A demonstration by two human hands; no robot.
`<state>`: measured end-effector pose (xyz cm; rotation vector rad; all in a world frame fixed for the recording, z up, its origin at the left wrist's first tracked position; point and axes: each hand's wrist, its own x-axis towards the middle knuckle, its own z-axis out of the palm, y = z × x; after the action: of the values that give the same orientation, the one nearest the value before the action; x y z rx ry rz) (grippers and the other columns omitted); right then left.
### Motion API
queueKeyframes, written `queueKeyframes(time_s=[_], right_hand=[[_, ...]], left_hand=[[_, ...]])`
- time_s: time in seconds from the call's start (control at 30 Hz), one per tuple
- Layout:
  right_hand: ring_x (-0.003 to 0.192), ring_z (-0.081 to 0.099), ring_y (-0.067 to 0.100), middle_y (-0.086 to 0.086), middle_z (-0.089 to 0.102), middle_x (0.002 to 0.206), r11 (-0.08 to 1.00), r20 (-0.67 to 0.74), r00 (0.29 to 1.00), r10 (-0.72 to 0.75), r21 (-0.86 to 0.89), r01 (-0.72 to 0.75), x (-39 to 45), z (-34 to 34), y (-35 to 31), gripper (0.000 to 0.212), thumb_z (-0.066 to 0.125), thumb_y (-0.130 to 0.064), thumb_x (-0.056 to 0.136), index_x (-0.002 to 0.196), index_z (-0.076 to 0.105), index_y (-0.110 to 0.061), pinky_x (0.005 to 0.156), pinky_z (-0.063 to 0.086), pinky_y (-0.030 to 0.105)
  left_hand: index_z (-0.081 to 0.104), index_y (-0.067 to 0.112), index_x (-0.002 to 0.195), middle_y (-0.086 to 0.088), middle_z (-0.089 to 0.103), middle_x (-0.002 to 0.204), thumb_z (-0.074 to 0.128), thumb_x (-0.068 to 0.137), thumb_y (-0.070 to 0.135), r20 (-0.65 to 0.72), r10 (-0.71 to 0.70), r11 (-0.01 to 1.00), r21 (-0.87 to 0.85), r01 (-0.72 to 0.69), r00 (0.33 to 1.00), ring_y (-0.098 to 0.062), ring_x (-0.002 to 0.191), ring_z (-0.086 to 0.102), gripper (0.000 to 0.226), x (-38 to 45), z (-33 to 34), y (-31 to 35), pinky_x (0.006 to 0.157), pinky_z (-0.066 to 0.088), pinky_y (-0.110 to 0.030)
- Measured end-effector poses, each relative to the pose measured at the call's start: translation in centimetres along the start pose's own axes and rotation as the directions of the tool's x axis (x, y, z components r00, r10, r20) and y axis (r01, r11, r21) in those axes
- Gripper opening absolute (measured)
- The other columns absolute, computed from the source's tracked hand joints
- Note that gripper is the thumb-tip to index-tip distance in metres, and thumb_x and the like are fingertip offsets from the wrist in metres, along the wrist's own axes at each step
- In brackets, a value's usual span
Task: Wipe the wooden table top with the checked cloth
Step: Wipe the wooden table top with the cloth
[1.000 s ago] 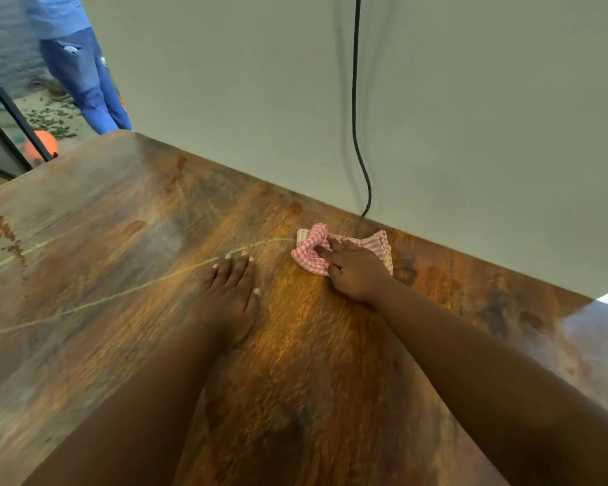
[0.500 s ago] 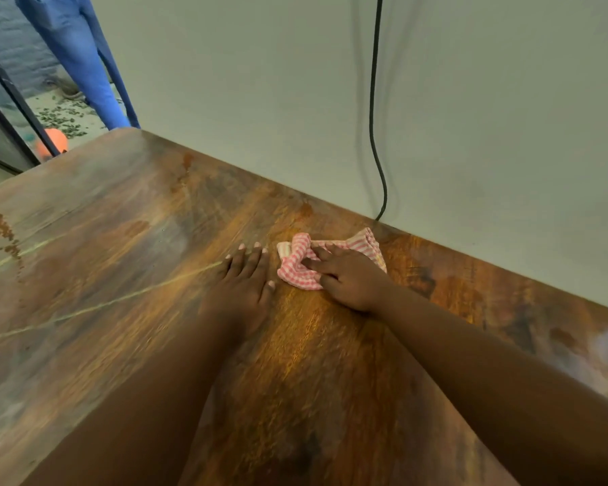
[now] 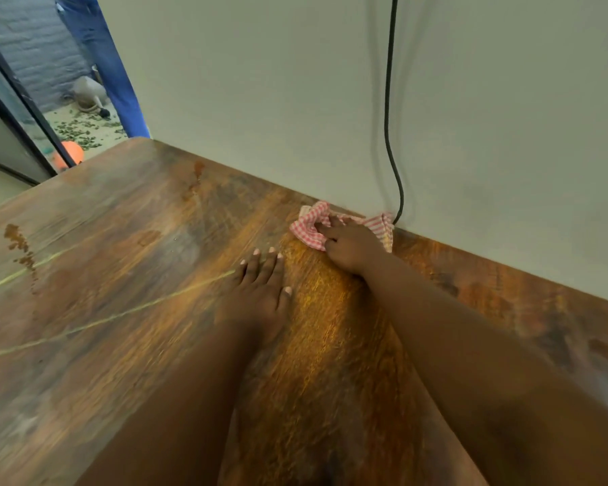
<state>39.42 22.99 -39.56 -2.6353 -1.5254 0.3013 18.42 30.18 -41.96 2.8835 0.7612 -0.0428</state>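
- The right hand [image 3: 351, 245] presses the bunched pink-and-white checked cloth [image 3: 311, 228] onto the table [image 3: 127, 240] at about 1 o'clock, its fingers spread over the cloth and partly curled into it; whether they truly grip it I cannot tell for certain.
- The cloth lies at the far edge of the table, just beside the wall [image 3: 260, 82], close to where a black cable [image 3: 388, 117] drops behind the table.
- The left hand [image 3: 260, 292] rests flat on the wood near the middle, fingers straight and together, holding nothing; it looks like a brace.
- Progress, as a judgement: wiping is under way along the far edge. Brown stains [image 3: 20, 249] at 9 o'clock and another spot [image 3: 198, 168] at 11 o'clock remain, so the left part looks not yet wiped.
- No containers stand on the table; an orange round thing [image 3: 71, 153] sits on the floor beyond the 10 o'clock corner.
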Motion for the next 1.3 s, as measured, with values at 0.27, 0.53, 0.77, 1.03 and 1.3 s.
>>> queueKeyframes(time_s=[0.27,0.53,0.77,1.03,1.3], right_hand=[[0.143,0.019,0.022,-0.002,0.023,0.155,0.969,-0.025,0.973,-0.228,0.087,0.229,-3.9,0.7,0.8,0.046,0.039,-0.032,0.096,0.141,0.035,-0.037,0.117,0.016,0.04],[0.144,0.017,0.022,-0.003,0.018,0.157,0.999,-0.055,0.998,-0.011,0.048,0.014,-0.7,-0.6,4.8,0.044,0.032,-0.035,0.099,0.144,0.03,-0.038,0.115,0.011,0.045],[0.139,0.027,0.03,0.007,0.023,0.156,0.999,-0.106,0.993,0.052,-0.011,-0.053,2.3,-0.1,2.9,0.047,0.031,-0.029,0.098,0.145,0.028,-0.031,0.11,0.027,0.044],[0.143,0.019,0.029,0.005,0.017,0.157,0.992,-0.028,0.991,-0.128,0.001,0.128,4.7,0.4,-4.1,0.047,0.029,-0.031,0.1,0.147,0.025,-0.03,0.113,0.021,0.042],[0.142,0.02,0.019,-0.007,0.021,0.155,0.977,0.062,0.98,-0.187,0.114,0.179,2.5,-1.3,2.3,0.042,0.038,-0.035,0.1,0.142,0.033,-0.039,0.112,0.01,0.033]], left_hand=[[-0.008,0.017,0.153,-0.005,-0.014,0.16,0.009,0.1,0.046,-0.018,0.008,0.999,-0.042,-0.008,1.0,-0.018,0.144,-0.023,0.063,1.4,-0.2,0.2,0.116,-0.017,-0.034],[-0.011,0.016,0.152,-0.004,-0.016,0.159,0.005,0.098,0.048,-0.055,0.015,0.999,-0.035,-0.017,0.998,-0.014,0.14,-0.027,0.064,1.4,0.3,0.0,0.114,-0.02,-0.034],[-0.008,0.015,0.152,-0.004,-0.014,0.16,0.006,0.099,0.047,-0.102,0.016,0.999,-0.042,-0.021,0.995,-0.018,0.144,-0.023,0.065,1.5,0.8,-0.1,0.112,-0.021,-0.033],[-0.019,0.01,0.149,-0.01,-0.024,0.157,0.011,0.098,0.047,-0.188,-0.014,0.995,-0.104,-0.006,0.982,-0.016,0.139,-0.03,0.07,1.3,1.0,0.2,0.111,-0.023,-0.032],[-0.02,0.007,0.148,-0.012,-0.025,0.156,0.012,0.098,0.044,-0.208,-0.023,0.991,-0.132,-0.005,0.978,-0.018,0.141,-0.03,0.07,1.0,0.7,0.5,0.112,-0.023,-0.032]])
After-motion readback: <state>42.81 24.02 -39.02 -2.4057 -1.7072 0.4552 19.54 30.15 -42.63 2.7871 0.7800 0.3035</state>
